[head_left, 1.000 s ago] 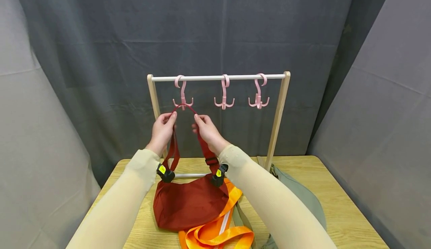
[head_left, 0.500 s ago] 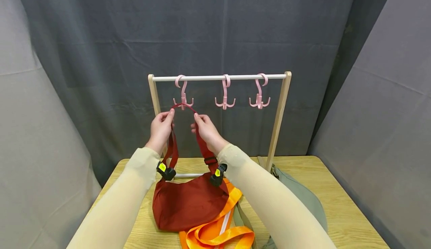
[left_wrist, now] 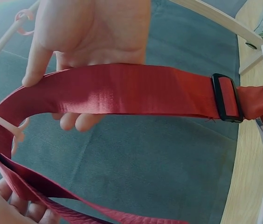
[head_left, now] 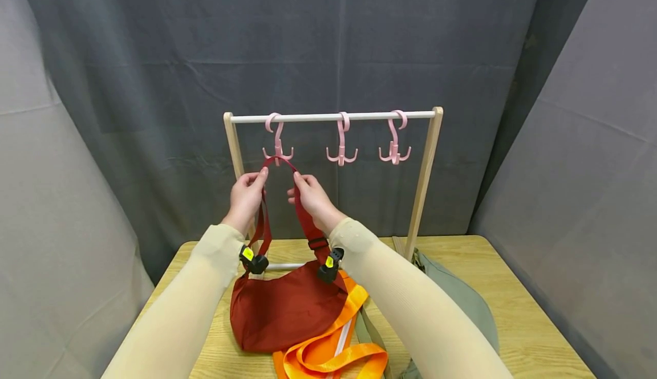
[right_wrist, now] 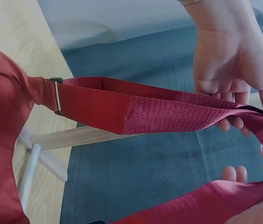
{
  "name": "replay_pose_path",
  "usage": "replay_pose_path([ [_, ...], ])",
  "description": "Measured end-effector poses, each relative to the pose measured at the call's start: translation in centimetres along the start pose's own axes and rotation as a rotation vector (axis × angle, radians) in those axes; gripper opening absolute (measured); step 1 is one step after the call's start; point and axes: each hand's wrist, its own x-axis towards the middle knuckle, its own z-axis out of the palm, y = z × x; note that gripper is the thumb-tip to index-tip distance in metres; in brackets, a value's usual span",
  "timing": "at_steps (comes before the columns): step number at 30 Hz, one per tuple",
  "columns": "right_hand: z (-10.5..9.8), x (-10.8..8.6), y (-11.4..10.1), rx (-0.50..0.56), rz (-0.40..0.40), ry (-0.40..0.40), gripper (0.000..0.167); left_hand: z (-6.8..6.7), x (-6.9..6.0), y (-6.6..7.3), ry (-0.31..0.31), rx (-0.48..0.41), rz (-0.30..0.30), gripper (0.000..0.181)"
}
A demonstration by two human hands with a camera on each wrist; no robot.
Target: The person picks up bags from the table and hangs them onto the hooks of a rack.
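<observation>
A dark red shoulder bag point(head_left: 287, 308) lies low in the head view, its strap point(right_wrist: 164, 114) raised in an arch between both hands. My left hand point(head_left: 245, 201) pinches the left side of the strap between thumb and fingers. On the right side my right hand point(head_left: 314, 199) pinches it too. The arch stands at the lower prongs of the leftmost pink hook point(head_left: 279, 139). In the left wrist view a pink prong point(left_wrist: 8, 125) shows across the strap's inner face; whether the strap bears on it I cannot tell. A black slider buckle point(left_wrist: 227, 98) sits on the strap.
Two more pink hooks, one central point(head_left: 341, 139) and one at right point(head_left: 394, 139), hang from the white rail point(head_left: 308, 118) of a wooden-legged rack. An orange bag point(head_left: 313, 359) lies partly under the red one. A grey-green bag point(head_left: 462, 299) rests at right on the wooden table point(head_left: 534, 316).
My right hand has shifted slightly left, towards the left hand, and the red bag has swung a little left. Both hands keep their pinch on the strap.
</observation>
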Motion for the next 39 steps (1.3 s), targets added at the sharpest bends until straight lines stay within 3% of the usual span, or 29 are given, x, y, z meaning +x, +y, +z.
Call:
replay_pose_path([
  [10, -0.2, -0.1, 0.0, -0.013, 0.013, -0.028, 0.052, 0.1, 0.2, 0.1, -0.044, 0.069, -0.032, 0.055],
  [27, -0.6, -0.3, 0.3, -0.038, 0.021, -0.042, 0.051, 0.1, -0.2, 0.0, -0.096, 0.032, -0.027, 0.053],
  [39, -1.1, -0.4, 0.7, -0.067, 0.012, -0.042, 0.049, -0.3, -0.5, -0.7, -0.11, 0.081, -0.013, 0.056],
])
